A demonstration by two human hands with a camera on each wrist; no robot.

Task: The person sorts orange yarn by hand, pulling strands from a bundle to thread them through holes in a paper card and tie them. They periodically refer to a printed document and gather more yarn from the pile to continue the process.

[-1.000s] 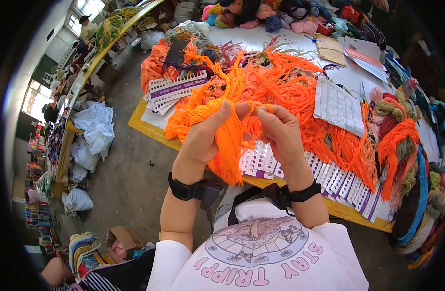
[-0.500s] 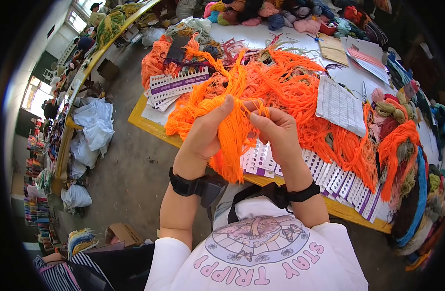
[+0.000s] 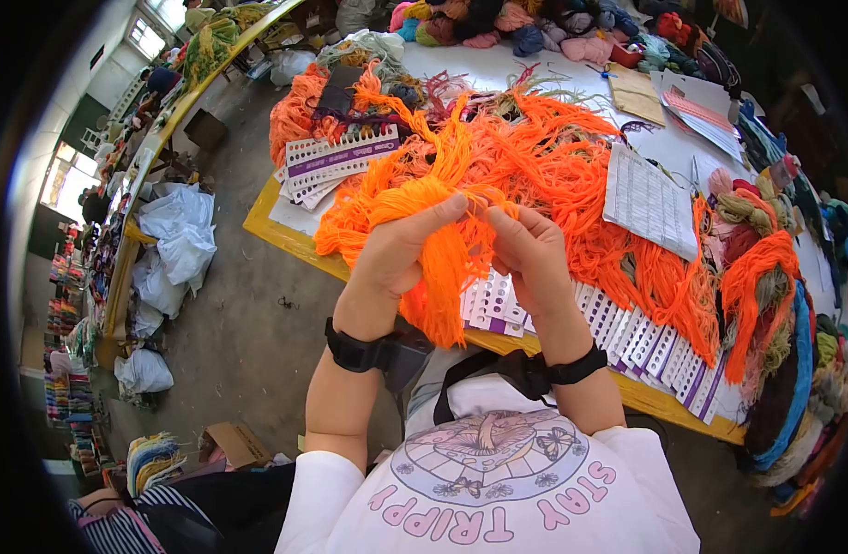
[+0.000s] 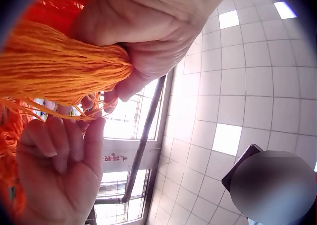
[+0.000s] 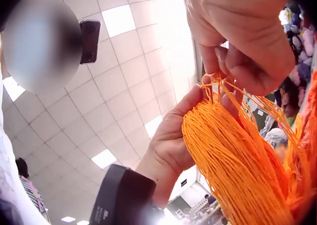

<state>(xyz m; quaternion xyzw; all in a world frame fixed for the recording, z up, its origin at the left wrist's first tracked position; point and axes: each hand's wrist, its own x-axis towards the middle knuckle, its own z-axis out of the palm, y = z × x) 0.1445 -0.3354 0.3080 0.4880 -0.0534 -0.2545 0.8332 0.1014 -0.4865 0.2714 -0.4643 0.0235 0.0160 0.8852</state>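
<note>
My left hand (image 3: 391, 249) holds a bright orange skein of yarn (image 3: 445, 277) near its top, the thumb lying over the strands. The skein's lower end hangs down in front of the table edge. Beside it, my right hand (image 3: 535, 263) pinches thin orange strands (image 5: 216, 84) at the skein's top between thumb and finger. These strands form small loops between the two hands in the right wrist view. From the left wrist view, the bundle (image 4: 59, 64) gathers tightly into the left hand, with the right hand (image 4: 59, 160) just below it.
A heap of orange yarn (image 3: 553, 166) covers much of the yellow-edged table (image 3: 294, 245). Hole-punched cards (image 3: 645, 346) line its front edge, more cards (image 3: 341, 162) lie left, and a printed sheet (image 3: 647, 198) rests on the heap. Coloured skeins (image 3: 581, 46) are piled at the back.
The left thumb has tipped from upright over to the right, onto the strands. My right fingers dipped slightly, then rose again, still pinching. The skein stays in the left hand.
</note>
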